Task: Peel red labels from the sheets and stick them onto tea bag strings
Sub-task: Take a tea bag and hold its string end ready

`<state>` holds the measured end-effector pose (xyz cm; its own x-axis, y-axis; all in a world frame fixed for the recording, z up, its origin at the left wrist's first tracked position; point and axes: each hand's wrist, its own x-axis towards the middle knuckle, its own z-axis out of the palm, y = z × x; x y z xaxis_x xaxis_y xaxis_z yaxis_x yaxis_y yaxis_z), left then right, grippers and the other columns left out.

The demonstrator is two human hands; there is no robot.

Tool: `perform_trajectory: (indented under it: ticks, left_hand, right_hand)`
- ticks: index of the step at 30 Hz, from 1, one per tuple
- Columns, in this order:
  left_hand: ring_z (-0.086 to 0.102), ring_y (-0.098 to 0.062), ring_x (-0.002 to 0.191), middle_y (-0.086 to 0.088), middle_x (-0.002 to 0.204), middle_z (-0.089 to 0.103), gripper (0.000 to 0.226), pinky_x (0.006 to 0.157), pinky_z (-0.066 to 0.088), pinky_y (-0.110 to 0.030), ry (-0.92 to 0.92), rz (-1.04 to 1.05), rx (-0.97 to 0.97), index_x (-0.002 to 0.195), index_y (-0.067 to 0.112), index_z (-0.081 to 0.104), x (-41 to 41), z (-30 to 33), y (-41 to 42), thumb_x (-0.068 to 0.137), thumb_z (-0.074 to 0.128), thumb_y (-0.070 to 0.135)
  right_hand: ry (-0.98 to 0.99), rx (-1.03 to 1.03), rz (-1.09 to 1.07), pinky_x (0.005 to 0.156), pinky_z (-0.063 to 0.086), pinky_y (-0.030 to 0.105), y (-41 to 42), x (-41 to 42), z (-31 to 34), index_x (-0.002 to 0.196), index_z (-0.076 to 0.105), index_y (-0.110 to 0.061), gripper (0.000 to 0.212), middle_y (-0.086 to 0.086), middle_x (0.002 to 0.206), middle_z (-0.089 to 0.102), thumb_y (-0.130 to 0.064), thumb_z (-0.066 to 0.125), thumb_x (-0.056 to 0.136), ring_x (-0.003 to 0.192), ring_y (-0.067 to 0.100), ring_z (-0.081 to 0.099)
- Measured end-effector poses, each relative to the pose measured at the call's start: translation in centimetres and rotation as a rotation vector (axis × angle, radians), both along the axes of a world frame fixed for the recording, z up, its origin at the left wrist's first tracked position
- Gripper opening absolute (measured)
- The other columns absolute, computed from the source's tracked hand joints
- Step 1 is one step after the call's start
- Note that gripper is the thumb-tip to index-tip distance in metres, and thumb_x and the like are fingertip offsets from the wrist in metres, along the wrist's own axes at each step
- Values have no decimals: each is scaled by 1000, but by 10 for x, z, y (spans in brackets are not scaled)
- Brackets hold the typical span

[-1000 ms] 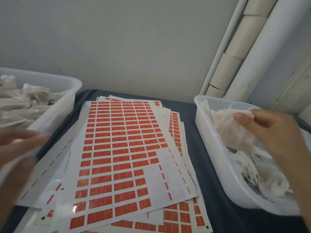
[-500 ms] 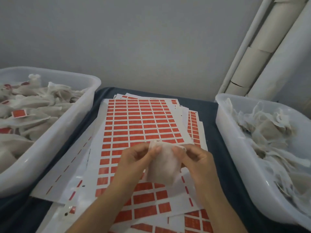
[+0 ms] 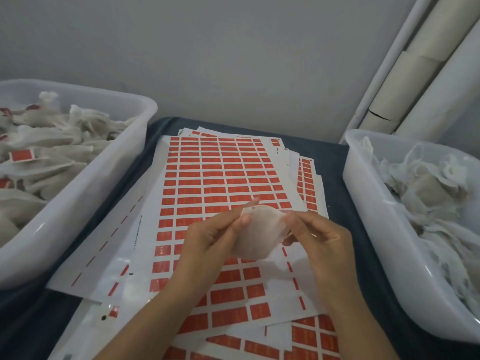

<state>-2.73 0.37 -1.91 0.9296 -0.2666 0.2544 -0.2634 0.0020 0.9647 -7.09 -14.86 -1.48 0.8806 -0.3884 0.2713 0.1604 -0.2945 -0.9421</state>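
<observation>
1. Lower centre: glossy white sheets point(image 3: 207, 178) printed with rows of red labels point(image 3: 228, 317), fanned over a dark cloth point(image 3: 363, 255).
2. Centre: left hand point(image 3: 207, 239) and right hand point(image 3: 322, 237) each pinch an edge of one translucent, rounded gauze tea bag point(image 3: 259, 232), held above the sheets.
3. Left: smooth white plastic tub point(image 3: 85, 193) of labelled bags.
4. Right: matching tub point(image 3: 384, 229) of crumpled unlabelled bags.
5. Upper right: pale pipes point(image 3: 415, 61).
</observation>
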Motion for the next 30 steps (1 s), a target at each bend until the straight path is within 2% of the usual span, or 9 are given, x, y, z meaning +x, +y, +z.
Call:
perform_trajectory:
  ticks: [6,9,11,14,17,20,24,26,30]
  left_hand:
    - [47,27,97,51,91,53,22,65,36,6,-14,-48,67,91,58,57,4,-8,-1,74,47,47]
    - [52,19,97,47,88,57,21,68,37,6,0,1,61,90,56,57,6,-7,1,73,46,48]
    - [58,12,93,43,85,60,20,68,41,3,-19,43,63,89,52,58,8,-7,2,74,46,46]
    - [58,14,89,43,82,60,20,66,42,1,-55,61,69,89,51,57,8,-7,2,72,47,49]
    - [57,16,89,43,83,57,28,65,41,2,-102,19,139,93,54,52,6,-8,-1,67,54,47]
    - [59,8,81,36,84,56,17,67,42,2,-111,76,154,81,51,55,7,-12,-2,70,58,39]
    - [58,6,87,25,86,62,11,62,44,-1,-36,128,72,80,39,60,9,-11,2,70,57,42]
    - [57,5,94,27,94,60,26,64,45,-2,-91,84,94,91,40,57,6,-7,1,66,60,46]
    - [54,7,92,35,102,47,41,68,44,-2,-369,-8,381,106,52,45,-1,-7,-6,68,62,47]
  right_hand:
    - [54,-113,2,67,41,-3,-1,3,-7,77,63,-38,6,-33,88,64,-40,60,73,90,-10,59]
    - [32,-94,-64,64,40,-4,-6,4,-8,78,65,-35,9,-22,79,68,-39,60,72,86,-8,59]
    - [33,-103,-62,64,40,-4,-6,4,-8,79,64,-35,10,-20,82,67,-39,60,71,86,-7,60]
    - [34,-101,-61,62,40,-3,-5,3,-8,80,64,-33,10,-15,83,68,-38,60,72,85,-6,60]
    - [25,-103,-19,61,41,-3,-5,3,-6,80,64,-34,9,-21,79,68,-37,60,72,84,-6,61]
    - [31,-84,6,61,40,-3,-5,2,-5,77,64,-34,9,-29,77,67,-38,61,70,82,-9,61]
    - [27,-54,-30,61,39,-5,-11,2,-3,78,64,-32,12,-23,78,68,-41,62,70,80,-7,62]
    - [31,-69,-17,61,39,-4,-11,1,-4,79,63,-32,12,-25,82,67,-41,61,71,79,-7,63]
    - [44,-186,101,66,40,-3,-2,1,-8,79,60,-37,9,-37,84,63,-43,57,73,84,-10,61]
